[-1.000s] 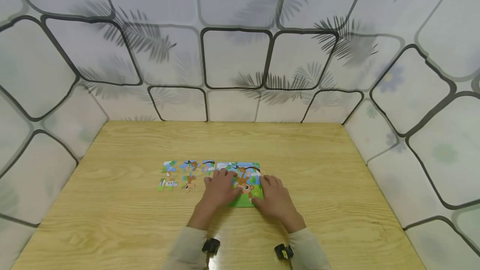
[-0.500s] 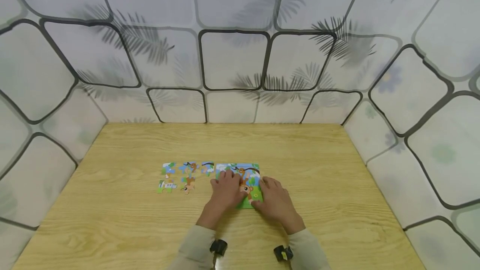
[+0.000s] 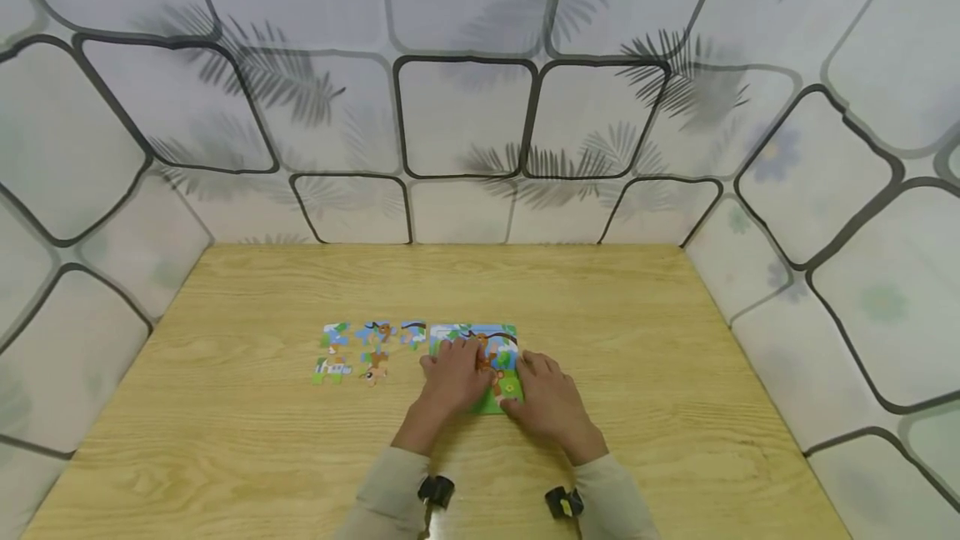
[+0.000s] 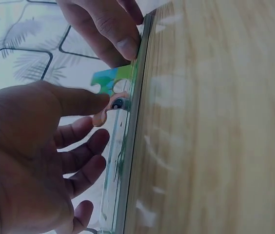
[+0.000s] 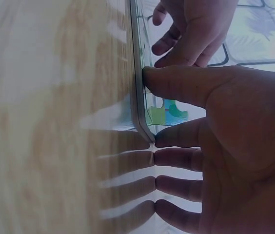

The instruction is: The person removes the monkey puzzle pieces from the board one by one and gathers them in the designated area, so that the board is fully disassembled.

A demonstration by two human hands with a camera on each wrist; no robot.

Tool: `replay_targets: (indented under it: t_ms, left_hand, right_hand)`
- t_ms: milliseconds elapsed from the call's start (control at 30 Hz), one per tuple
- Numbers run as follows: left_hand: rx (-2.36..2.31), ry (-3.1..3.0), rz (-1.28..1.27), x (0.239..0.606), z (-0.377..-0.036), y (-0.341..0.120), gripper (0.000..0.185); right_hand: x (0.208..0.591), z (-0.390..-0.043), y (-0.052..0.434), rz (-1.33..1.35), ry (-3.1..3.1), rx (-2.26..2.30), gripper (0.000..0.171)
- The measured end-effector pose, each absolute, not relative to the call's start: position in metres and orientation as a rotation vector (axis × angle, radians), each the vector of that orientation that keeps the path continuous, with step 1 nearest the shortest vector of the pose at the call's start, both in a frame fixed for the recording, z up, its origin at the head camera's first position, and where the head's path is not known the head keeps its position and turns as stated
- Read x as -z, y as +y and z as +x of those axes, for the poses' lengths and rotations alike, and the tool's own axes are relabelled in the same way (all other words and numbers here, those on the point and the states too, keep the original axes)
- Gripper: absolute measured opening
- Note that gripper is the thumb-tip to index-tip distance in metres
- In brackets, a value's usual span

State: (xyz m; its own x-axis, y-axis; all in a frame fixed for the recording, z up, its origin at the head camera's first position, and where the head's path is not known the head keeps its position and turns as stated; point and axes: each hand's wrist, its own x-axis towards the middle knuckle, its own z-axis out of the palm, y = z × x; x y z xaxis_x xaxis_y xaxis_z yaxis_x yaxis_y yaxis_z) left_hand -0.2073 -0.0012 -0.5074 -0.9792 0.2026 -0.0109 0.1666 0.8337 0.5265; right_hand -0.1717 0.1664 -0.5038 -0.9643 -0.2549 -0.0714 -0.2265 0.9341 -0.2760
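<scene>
A shallow puzzle tray [image 3: 491,405] with a monkey picture lies on the table. My left hand [image 3: 456,373] reaches over its left half. In the left wrist view, the left thumb [image 4: 91,101] touches a puzzle piece with a monkey's eye [image 4: 118,103], the other fingers loosely bent. Beside it in the tray sits a green and blue puzzle piece [image 4: 109,80]. My right hand [image 3: 551,398] holds the tray's near right corner, thumb at the front edge and fingers along the right side. The left hand hides much of the picture.
Several loose puzzle pieces lie left of the tray, among them a house piece [image 3: 330,370], a brown monkey piece [image 3: 374,367] and a branch piece [image 3: 413,333]. The wooden table [image 3: 637,298] meets patterned cloth walls [image 3: 472,119] at the back and sides.
My left hand has shifted right across the tray, and its thumb now covers part of the monkey's face. The right hand stays at the tray's corner.
</scene>
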Motion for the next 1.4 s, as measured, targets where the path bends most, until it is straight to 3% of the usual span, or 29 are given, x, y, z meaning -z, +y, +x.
replay_targets:
  t_ms: [300,500,1400]
  left_hand:
    - [-1.083,2.859,0.352,0.508,-0.210,-0.008,0.010]
    - [-1.168,2.838,0.370,0.508,-0.211,-0.028,0.023]
    - [-1.017,2.888,0.058,0.506,-0.208,-0.111,0.025]
  right_hand:
    - [0.505,-0.173,0.167,-0.392,2.982,0.421,0.069]
    - [0.503,-0.173,0.166,-0.375,2.979,0.410,0.071]
    - [0.506,-0.168,0.167,-0.354,2.941,0.440,0.068]
